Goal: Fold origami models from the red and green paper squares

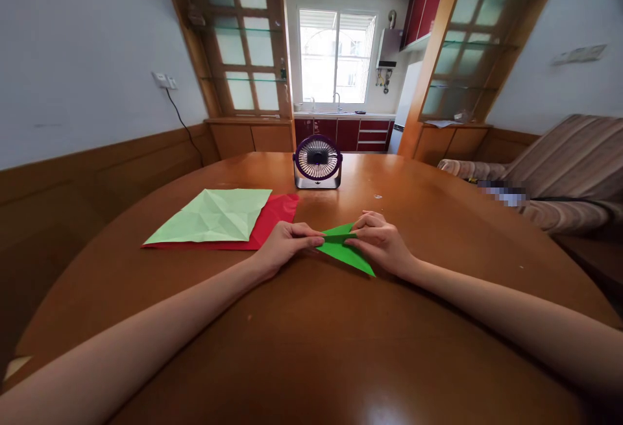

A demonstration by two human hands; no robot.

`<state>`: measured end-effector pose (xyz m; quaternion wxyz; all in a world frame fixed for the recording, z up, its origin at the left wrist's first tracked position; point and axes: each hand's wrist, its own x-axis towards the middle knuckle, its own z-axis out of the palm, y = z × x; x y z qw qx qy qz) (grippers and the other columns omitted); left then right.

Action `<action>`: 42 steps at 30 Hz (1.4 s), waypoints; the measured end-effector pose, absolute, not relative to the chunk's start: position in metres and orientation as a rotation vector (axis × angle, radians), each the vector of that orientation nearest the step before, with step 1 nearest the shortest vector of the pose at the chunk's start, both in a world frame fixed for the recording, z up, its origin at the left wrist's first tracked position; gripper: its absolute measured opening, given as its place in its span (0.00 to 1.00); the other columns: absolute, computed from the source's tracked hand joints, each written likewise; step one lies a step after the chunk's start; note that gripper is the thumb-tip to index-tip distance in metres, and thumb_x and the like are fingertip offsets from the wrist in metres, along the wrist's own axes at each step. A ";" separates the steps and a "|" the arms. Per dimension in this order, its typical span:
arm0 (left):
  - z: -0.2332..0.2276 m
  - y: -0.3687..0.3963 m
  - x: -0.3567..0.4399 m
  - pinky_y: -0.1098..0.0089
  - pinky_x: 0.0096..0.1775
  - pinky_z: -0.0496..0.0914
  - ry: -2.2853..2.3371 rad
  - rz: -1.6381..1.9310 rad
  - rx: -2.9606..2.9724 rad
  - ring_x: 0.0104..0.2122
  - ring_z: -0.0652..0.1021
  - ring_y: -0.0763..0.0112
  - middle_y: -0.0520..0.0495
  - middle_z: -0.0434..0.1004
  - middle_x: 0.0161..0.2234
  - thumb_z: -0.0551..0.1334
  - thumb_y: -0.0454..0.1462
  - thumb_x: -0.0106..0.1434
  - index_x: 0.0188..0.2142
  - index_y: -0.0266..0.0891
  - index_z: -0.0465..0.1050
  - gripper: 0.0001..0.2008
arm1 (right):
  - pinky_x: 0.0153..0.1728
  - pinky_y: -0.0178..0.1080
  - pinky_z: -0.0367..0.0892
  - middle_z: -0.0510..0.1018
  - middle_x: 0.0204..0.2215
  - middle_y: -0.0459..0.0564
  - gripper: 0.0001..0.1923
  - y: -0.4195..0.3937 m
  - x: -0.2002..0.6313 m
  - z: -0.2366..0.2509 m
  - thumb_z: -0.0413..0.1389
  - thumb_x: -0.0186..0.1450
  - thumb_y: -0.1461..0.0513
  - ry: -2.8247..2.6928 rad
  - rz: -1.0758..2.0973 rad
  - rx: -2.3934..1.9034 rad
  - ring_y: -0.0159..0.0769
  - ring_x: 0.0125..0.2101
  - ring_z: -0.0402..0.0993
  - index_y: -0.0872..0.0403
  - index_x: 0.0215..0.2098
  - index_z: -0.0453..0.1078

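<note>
A folded sheet of bright green paper (348,256) is held just above the wooden table between my two hands. My left hand (289,241) pinches its left corner between thumb and fingers. On the other side, my right hand (382,237) grips the upper right part, with the fingertips on a raised fold. One pointed flap of the paper hangs down toward me, below the right hand. The fingers cover parts of both ends of the paper. Left of my left hand lies a creased pale green sheet (219,214), resting over a red sheet (285,207).
A small dark purple fan (318,159) stands on the round wooden table (311,347) beyond my hands. Small scraps lie on the tabletop at the right. A striped sofa (569,165) is to the right, and a kitchen with a window (337,55) lies behind.
</note>
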<state>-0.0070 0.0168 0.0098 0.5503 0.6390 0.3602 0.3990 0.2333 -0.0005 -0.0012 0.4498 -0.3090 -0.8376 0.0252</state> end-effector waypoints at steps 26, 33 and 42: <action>0.001 0.019 -0.010 0.65 0.40 0.73 0.866 0.984 1.772 0.35 0.78 0.66 0.45 0.80 0.36 0.69 0.44 0.55 0.37 0.40 0.81 0.13 | 0.38 0.41 0.63 0.77 0.29 0.51 0.11 0.002 0.246 0.002 0.51 0.69 0.59 -2.277 -0.036 -0.675 0.36 0.31 0.68 0.54 0.36 0.74; 0.005 0.020 -0.018 0.65 0.41 0.68 0.960 1.137 2.407 0.38 0.73 0.66 0.47 0.71 0.35 0.63 0.42 0.61 0.35 0.45 0.82 0.08 | 0.35 0.39 0.63 0.75 0.29 0.50 0.12 0.005 0.253 0.003 0.50 0.70 0.59 -2.344 -0.023 -0.665 0.35 0.30 0.67 0.55 0.34 0.71; 0.002 0.019 -0.015 0.64 0.44 0.69 0.920 1.232 2.411 0.41 0.74 0.66 0.46 0.72 0.40 0.60 0.40 0.65 0.40 0.43 0.78 0.09 | 0.37 0.40 0.64 0.75 0.29 0.51 0.10 0.004 0.266 0.016 0.52 0.68 0.59 -2.251 -0.019 -0.803 0.36 0.32 0.69 0.54 0.33 0.71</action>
